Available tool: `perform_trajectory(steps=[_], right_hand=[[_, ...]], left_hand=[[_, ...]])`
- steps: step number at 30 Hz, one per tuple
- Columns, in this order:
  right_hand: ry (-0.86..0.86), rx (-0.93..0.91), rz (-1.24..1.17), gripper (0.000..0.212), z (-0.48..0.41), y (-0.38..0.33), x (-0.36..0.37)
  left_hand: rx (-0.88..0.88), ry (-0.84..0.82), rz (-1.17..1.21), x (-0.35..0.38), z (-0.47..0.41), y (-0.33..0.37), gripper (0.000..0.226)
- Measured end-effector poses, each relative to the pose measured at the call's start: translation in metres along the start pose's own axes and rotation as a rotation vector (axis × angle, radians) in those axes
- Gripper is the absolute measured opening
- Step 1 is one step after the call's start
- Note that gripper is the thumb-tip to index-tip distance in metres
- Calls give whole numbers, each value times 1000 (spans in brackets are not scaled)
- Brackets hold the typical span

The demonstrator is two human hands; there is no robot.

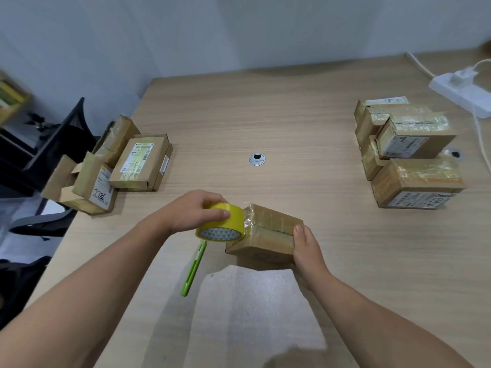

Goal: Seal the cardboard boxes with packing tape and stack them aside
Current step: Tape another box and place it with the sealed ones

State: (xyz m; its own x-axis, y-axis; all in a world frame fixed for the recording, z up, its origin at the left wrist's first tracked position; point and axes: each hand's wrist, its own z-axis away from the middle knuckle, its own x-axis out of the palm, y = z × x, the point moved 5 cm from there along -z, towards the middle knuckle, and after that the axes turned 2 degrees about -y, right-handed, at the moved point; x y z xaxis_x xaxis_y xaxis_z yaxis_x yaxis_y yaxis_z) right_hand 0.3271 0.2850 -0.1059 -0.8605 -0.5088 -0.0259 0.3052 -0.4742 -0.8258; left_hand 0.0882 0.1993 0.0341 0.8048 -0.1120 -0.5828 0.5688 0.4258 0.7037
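Office desk against a plain wall, even indoor light.

Light wood-grain table (265, 115) fills the view from 6 to 12 o'clock; pale blue-grey wall (239, 30) runs behind it at 12. Round metal cable grommet (257, 159) sits at centre, and a second grommet (455, 154) at 3 is partly hidden. White power strip (462, 91) with a plugged-in charger (462, 75) lies at 2, cords trailing. Black mesh chair (53, 144) stands at 9 beside the table edge, over a pale floor (16, 216). A wooden shelf (10, 99) shows at 10.
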Motion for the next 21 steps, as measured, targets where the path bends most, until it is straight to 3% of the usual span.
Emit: perform_trajectory(steps=[3, 9, 17, 21], right_hand=[[26, -54, 130, 47, 2, -7, -4], [140, -99, 372, 51, -10, -10, -15], [152, -7, 580, 54, -18, -8, -5], [127, -95, 544, 46, -13, -16, 3]], left_hand=[[3, 13, 138, 5, 1, 1, 40], [41, 36, 318, 12, 3, 10, 52], [33, 39, 301, 7, 5, 24, 32], [41, 62, 291, 13, -3, 38, 30]])
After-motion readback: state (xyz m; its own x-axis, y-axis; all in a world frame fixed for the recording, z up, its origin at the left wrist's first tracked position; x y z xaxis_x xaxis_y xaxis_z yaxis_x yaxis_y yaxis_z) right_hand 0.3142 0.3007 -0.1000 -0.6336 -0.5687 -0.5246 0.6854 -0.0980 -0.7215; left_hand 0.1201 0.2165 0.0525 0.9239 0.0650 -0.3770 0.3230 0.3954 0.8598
